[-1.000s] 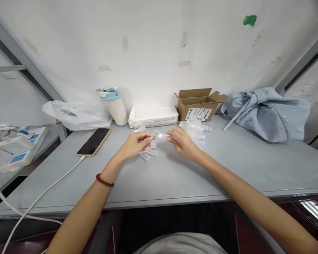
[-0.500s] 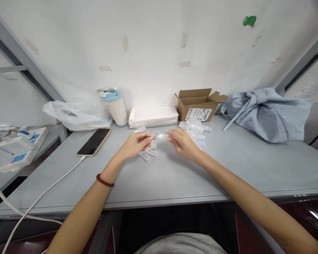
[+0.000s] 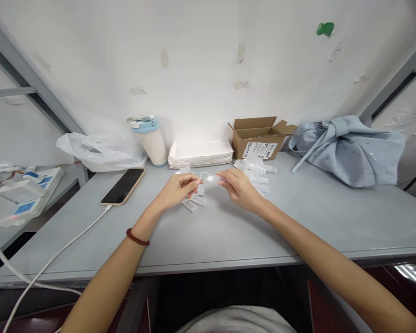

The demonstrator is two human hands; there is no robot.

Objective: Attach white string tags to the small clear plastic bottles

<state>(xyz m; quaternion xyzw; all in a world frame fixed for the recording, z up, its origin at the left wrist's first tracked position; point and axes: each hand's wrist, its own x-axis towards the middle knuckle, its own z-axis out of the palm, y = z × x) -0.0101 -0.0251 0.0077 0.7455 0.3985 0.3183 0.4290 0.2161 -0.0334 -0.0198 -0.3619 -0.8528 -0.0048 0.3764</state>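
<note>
Translucent white plastic bottle (image 3: 212, 179), small and with a narrow tip, lies roughly level between my two hands, just above the middle of the grey tabletop (image 3: 215, 236). I have its body gripped in the fingers of the right hand (image 3: 241, 187), tip facing left. The fingers of the left hand (image 3: 176, 188) pinch together just beside that tip, closed, it seems, on the end of a thin white curved strip (image 3: 205, 173); whatever smaller part sits between them is hidden from me. I judge that both hands are occupied with this one bottle, one steadying it while the other works at the tip.

Near the left hand lie several small clear plastic pieces (image 3: 198, 200). Just beyond the right hand is a loose pile of translucent plastic tubes (image 3: 260, 172).

As for containers, an open brown cardboard box (image 3: 255, 134) with a printed label stands on the far side, its contents out of my sight. Far left are a cream tumbler with a blue lid (image 3: 152, 144) and a crumpled white plastic bag (image 3: 102, 152); a pale blue fabric bag (image 3: 353, 155) slumps far right. I cannot see inside any of them.
</note>
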